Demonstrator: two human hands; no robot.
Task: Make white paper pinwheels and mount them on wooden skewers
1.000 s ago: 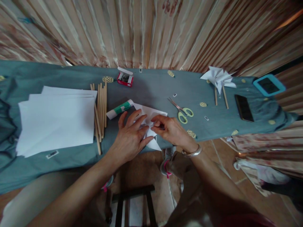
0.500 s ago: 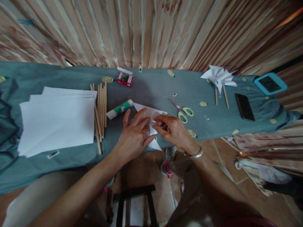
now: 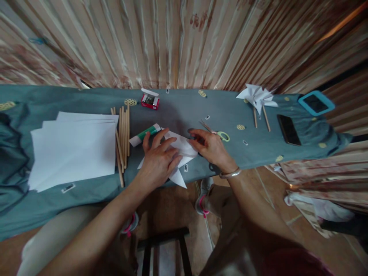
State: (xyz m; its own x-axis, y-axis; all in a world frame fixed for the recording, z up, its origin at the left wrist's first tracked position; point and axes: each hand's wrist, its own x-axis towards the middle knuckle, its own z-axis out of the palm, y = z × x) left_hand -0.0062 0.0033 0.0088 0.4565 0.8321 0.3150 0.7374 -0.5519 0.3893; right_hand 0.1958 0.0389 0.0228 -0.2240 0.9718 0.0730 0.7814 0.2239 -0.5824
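A folded piece of white paper (image 3: 184,145) with pointed flaps lies near the front edge of the cloth-covered table. My left hand (image 3: 158,159) rests on it, fingers spread and pressing it down. Close to its right side is my right hand (image 3: 211,147), thumb at the paper's edge and the index fingertip apart from the thumb. A green and white glue stick (image 3: 146,134) lies just behind my left fingers. Behind my right hand are scissors (image 3: 222,136) with yellow-green handles, partly covered by that hand.
Left of my hands lie several wooden sticks (image 3: 125,134) and a stack of white sheets (image 3: 74,153). A red box (image 3: 150,100) stands open at the back. To the right are white paper pinwheels (image 3: 257,96) on sticks, a dark phone (image 3: 289,129) and a blue-framed device (image 3: 316,102).
My right hand has drawn away from the paper's middle to its right side, and its fingers have parted. The paper has turned and shifted slightly left. The view has shifted a little.
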